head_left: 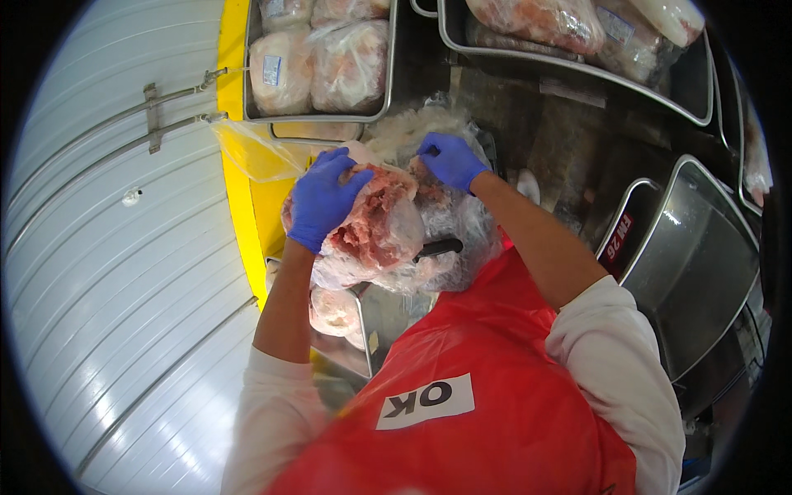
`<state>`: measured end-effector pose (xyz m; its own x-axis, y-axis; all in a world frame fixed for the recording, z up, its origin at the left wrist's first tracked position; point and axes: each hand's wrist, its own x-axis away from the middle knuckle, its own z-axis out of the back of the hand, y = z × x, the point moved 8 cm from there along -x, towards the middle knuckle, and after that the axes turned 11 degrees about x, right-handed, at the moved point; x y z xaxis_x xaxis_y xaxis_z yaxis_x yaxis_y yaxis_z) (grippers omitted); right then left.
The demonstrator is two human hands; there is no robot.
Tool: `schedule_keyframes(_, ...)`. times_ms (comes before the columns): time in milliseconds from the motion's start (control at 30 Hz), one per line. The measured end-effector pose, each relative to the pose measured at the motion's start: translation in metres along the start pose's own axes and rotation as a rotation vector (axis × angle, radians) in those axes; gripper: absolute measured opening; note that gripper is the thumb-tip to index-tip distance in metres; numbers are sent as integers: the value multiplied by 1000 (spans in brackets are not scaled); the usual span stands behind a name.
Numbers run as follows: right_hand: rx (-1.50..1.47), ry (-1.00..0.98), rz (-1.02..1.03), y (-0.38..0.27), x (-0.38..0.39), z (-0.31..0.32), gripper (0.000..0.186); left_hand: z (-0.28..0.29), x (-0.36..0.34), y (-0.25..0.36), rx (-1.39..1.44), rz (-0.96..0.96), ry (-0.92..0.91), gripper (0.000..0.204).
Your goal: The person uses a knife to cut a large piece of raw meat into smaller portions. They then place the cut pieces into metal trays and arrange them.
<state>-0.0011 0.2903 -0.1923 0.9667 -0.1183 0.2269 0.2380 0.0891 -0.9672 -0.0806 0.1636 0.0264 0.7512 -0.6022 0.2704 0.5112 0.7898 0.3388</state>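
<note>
Reference position: the large, red-and-white chunk of raw meat [381, 216] lies before me, centre of the dial, with crinkled clear plastic film [472, 239] against its 3 o'clock side. My blue-gloved left hand [324, 198] bears on the meat at 10 o'clock, thumb set wide of the fingers (grip cannot be confirmed). My blue-gloved right hand [452, 161] is at 2 o'clock, fingers curled narrow; I cannot tell what they pinch. A black curved handle [440, 247] lies at 4 o'clock. A rectangular steel bin [318, 118] of bagged meat [351, 70] stands at 11 o'clock.
</note>
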Motion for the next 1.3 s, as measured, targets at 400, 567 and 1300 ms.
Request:
schedule_keyframes(400,-405,-293,-95,1,2,-23,23,0,0,3,12,-42,33,37)
schedule_keyframes(567,-336,-322,-182,-7,6,-30,31,0,-1,3,14,-39,30,37)
schedule_keyframes(1300,-1163,-454,-490,0,71,39,72,5,0,12,24,-10,76,40)
